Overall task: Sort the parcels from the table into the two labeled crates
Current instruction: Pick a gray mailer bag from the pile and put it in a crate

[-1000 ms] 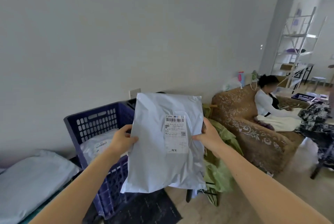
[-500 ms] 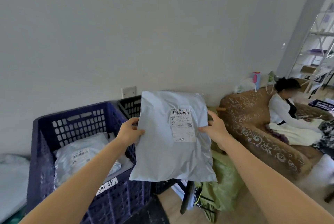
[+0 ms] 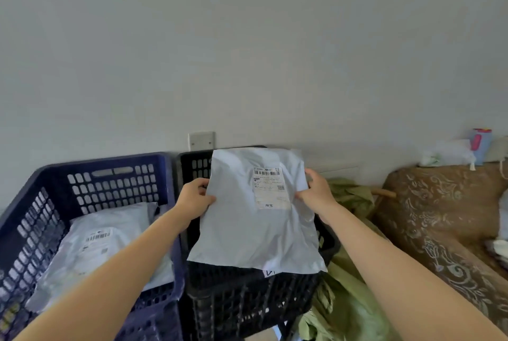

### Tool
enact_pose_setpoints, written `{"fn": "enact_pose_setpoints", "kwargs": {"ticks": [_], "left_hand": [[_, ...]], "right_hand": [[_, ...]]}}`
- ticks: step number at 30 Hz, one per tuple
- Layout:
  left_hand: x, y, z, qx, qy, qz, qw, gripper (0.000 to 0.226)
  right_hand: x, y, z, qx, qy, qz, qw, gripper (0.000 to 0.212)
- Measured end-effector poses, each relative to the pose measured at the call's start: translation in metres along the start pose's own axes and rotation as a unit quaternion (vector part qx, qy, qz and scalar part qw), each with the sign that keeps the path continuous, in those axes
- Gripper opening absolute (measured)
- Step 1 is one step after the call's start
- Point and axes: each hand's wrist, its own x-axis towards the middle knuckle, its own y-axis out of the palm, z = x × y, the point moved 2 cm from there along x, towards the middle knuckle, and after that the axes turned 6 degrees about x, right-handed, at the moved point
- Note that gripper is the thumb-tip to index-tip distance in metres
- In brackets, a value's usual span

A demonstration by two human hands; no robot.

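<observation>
Now | grey parcel (image 3: 247, 233) gripped by left hand (image 3: 193, 200), right hand (image 3: 316, 193) over black crate (image 3: 247, 310) | may be dropped outside if tilted

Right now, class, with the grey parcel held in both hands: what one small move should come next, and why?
Probably lower the parcel into the black crate and release it. The left hand and right hand grip its side edges, and it seems to hang over that crate's opening, clear of the blue crate.

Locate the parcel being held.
Centre of the head view: left hand and right hand hold the parcel over the black crate, right of the blue crate.
</observation>
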Motion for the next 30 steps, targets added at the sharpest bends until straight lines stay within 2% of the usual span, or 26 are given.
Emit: {"fn": "enact_pose_setpoints", "kwargs": {"ticks": [11, 16, 20, 22, 26, 30], "left_hand": [[0.067, 0.035, 0.015, 0.076, -0.125, -0.053, 0.988, 0.030], [0.099, 0.043, 0.046, 0.135, -0.179, -0.033, 0.974, 0.017], [0.119, 0.060, 0.065, 0.183, -0.213, -0.013, 0.960, 0.023], [0.127, 0.074, 0.076, 0.203, -0.226, 0.009, 0.953, 0.012], [0.140, 0.099, 0.103, 0.194, -0.258, 0.023, 0.946, 0.022], [0.149, 0.115, 0.127, 0.158, -0.289, 0.005, 0.944, 0.031]], "right_hand": [[0.106, 0.034, -0.046, -0.012, 0.036, 0.116, 0.993, 0.067], [0.129, 0.065, -0.057, -0.026, 0.031, 0.147, 0.988, 0.064], [0.139, 0.090, -0.072, -0.044, 0.031, 0.149, 0.987, 0.049], [0.146, 0.102, -0.085, -0.059, 0.047, 0.155, 0.985, 0.050], [0.162, 0.120, -0.113, -0.105, 0.098, 0.157, 0.977, 0.057], [0.172, 0.134, -0.136, -0.101, 0.131, 0.149, 0.975, 0.058]]}}
